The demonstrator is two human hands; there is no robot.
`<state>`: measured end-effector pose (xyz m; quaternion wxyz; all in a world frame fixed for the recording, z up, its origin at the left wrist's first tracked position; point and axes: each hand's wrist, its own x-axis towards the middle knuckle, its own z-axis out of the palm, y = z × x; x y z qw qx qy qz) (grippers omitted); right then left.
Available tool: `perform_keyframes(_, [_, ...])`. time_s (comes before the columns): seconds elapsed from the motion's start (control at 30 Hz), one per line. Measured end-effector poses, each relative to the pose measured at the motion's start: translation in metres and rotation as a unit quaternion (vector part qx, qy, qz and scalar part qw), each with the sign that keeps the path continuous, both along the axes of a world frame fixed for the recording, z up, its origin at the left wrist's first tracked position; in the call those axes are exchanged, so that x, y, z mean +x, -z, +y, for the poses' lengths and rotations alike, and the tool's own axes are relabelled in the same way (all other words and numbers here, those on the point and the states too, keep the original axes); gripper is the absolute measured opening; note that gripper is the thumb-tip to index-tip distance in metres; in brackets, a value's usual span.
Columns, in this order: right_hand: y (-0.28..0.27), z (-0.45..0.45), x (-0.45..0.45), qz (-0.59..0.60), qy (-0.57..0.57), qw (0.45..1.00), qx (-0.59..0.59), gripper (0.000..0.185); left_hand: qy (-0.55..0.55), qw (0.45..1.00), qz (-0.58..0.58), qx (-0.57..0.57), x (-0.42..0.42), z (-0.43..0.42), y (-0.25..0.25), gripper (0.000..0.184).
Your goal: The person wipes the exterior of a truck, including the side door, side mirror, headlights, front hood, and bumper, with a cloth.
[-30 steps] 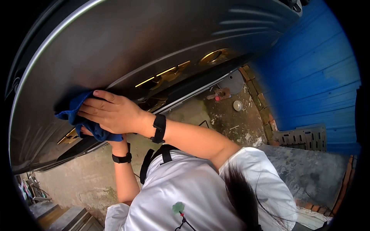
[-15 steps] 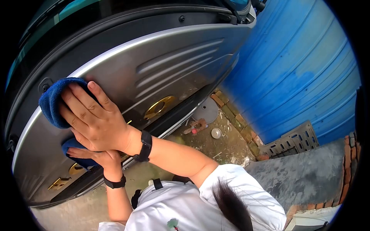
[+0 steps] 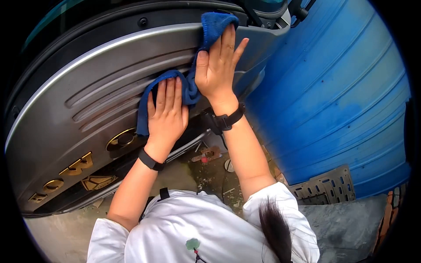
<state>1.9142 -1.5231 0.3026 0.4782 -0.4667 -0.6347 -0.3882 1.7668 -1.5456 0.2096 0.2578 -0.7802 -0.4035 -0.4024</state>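
Observation:
A blue cloth (image 3: 190, 90) lies against the grey front panel (image 3: 118, 52) of a vehicle, bunched between my two hands. My left hand (image 3: 166, 116) presses flat on its lower left part, fingers stretched upward over it. Higher and to the right, my right hand (image 3: 219, 70) lies on the cloth's upper part at the panel's top edge, thumb and fingers spread. Raised ridges run beside the cloth, and gold letters (image 3: 76, 164) sit lower on the panel. Both wrists wear black bands.
A blue corrugated wall (image 3: 333, 101) stands at the right, with a slotted grey plate (image 3: 326, 186) leaning at its foot. Below the vehicle, the ground holds debris and a small round white object (image 3: 228, 165). A grey slab (image 3: 342, 228) lies at lower right.
Both hands and the cloth have moved right across the panel, from its left side to the ridges and upper right edge. The hands are now farther apart, with the cloth stretched between them.

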Motion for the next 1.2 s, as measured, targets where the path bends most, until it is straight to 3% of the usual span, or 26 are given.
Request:
perform_keyframes(0.33, [0.034, 0.02, 0.182, 0.029, 0.078, 0.997, -0.005, 0.058, 0.163, 0.983, 0.067, -0.052, 0.146, 0.019, -0.014, 0.064])
perform_keyframes(0.43, [0.058, 0.025, 0.216, 0.187, 0.044, 0.979, -0.062, 0.057, 0.215, 0.972, 0.065, -0.066, 0.166, 0.021, -0.006, 0.064])
perform_keyframes(0.47, [0.062, 0.023, 0.225, 0.322, -0.042, 0.939, -0.115, 0.06, 0.236, 0.967, 0.059, -0.071, 0.17, 0.023, -0.003, 0.064])
perform_keyframes(0.53, [0.077, 0.031, 0.226, 0.478, -0.127, 0.862, -0.11, 0.063, 0.228, 0.969, 0.043, -0.083, 0.16, 0.023, 0.004, 0.062])
perform_keyframes(0.6, [0.059, 0.016, 0.168, 0.348, -0.092, 0.93, -0.077, 0.064, 0.192, 0.977, 0.018, -0.091, 0.144, 0.013, 0.004, 0.061])
perform_keyframes(0.7, [0.068, -0.003, 0.111, 0.132, -0.094, 0.983, -0.088, 0.062, 0.086, 0.995, 0.0, -0.045, 0.098, 0.004, 0.01, 0.058])
perform_keyframes(0.87, [0.113, -0.016, 0.038, -0.011, -0.176, 0.978, -0.112, 0.045, -0.054, 0.997, 0.045, -0.026, 0.017, 0.001, 0.073, 0.049])
perform_keyframes(1.0, [0.131, 0.001, 0.064, 0.026, -0.059, 0.995, -0.072, 0.042, -0.045, 0.997, 0.041, -0.048, 0.016, -0.008, 0.086, 0.05])
perform_keyframes(1.07, [0.109, 0.011, 0.088, 0.127, -0.05, 0.99, -0.038, 0.046, -0.006, 0.997, 0.066, -0.047, 0.035, -0.004, 0.059, 0.053])
perform_keyframes(1.2, [0.053, 0.015, 0.124, 0.204, -0.059, 0.977, -0.015, 0.053, 0.117, 0.991, 0.024, -0.065, 0.081, 0.006, -0.002, 0.055])
